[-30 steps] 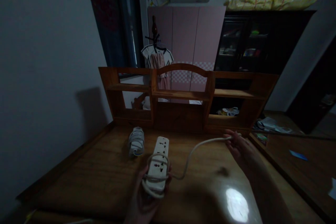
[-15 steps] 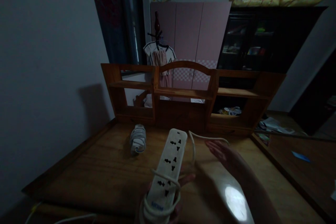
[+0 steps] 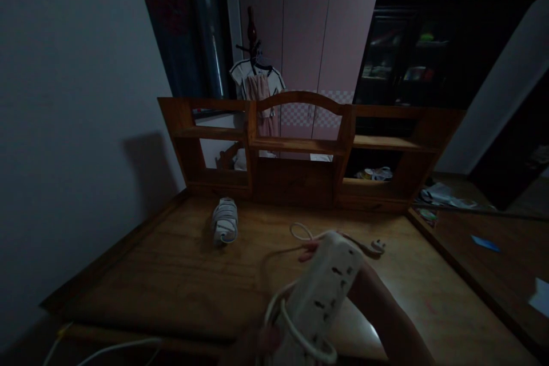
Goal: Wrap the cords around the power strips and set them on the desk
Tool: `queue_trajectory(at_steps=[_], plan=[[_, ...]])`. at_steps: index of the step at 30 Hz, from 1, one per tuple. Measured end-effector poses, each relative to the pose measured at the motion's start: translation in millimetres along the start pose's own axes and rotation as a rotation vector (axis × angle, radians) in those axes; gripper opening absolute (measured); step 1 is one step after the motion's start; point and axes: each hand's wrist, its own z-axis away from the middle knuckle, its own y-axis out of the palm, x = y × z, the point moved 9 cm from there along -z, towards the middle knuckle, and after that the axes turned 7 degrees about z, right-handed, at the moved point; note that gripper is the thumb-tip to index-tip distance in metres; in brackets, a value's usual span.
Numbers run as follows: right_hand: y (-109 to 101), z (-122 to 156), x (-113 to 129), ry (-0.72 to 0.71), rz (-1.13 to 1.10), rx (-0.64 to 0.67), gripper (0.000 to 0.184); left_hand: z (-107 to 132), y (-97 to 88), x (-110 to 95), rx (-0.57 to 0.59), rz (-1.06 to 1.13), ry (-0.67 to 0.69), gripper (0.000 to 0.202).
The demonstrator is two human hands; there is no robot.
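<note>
A white power strip [image 3: 321, 283] is tilted in front of me, its sockets facing up and to the right. My left hand [image 3: 253, 343], blurred, is closed around its lower end, where turns of the cord [image 3: 295, 326] wrap the strip. Behind the strip's upper end is my right hand [image 3: 309, 250], largely hidden; its visible fingertips are bent around the cord on the left side. A loose loop of cord lies beyond them, and the plug [image 3: 378, 246] rests on the wooden board to the right.
Another strip-like bundle wrapped in pale cord [image 3: 225, 221] lies on the wooden board [image 3: 171, 269]. A wooden headboard with shelves [image 3: 295, 146] stands along the far edge. A wall [image 3: 86, 126] borders the left, and a raised rail [image 3: 454, 271] the right.
The power strip has tilted over and shifted right. My right hand has moved left, from beside the strip to behind it. The plug now shows on the board.
</note>
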Motion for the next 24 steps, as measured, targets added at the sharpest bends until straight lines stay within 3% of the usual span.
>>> queue_trajectory(at_steps=[2, 4, 8, 10, 13, 16, 19, 24], plan=[[-4, -4, 2, 0.028, -0.153, 0.118, 0.067, 2, 5.5, -1, -0.019, -0.020, -0.004, 0.056], [-9, -5, 6, 0.033, -0.169, 0.210, 0.068, 3, 14.1, -3, -0.041, -0.055, -0.020, 0.056], [-21, 6, 6, 0.031, 0.305, 0.217, 0.052, 7, 29.5, -1, -0.090, -0.078, -0.101, 0.067], [-14, 18, 0, 0.082, 0.575, 0.272, 0.050, 11, 31.6, -5, -0.109, -0.126, -0.103, 0.065], [5, 36, -10, 0.128, 0.899, 0.367, 0.048, 15, 25.9, -13, -0.163, -0.373, -0.092, 0.059], [11, 36, -13, 0.096, 1.038, 0.260, 0.043, 18, 16.8, -11, -0.229, -0.550, -0.173, 0.061], [8, 24, -14, 0.076, 0.896, 0.086, 0.043, 17, 12.0, -6, -0.269, -0.584, -0.190, 0.067], [21, 8, 9, -0.026, 0.276, -0.020, 0.028, 7, 6.1, 5, -0.317, -0.437, -0.080, 0.081]])
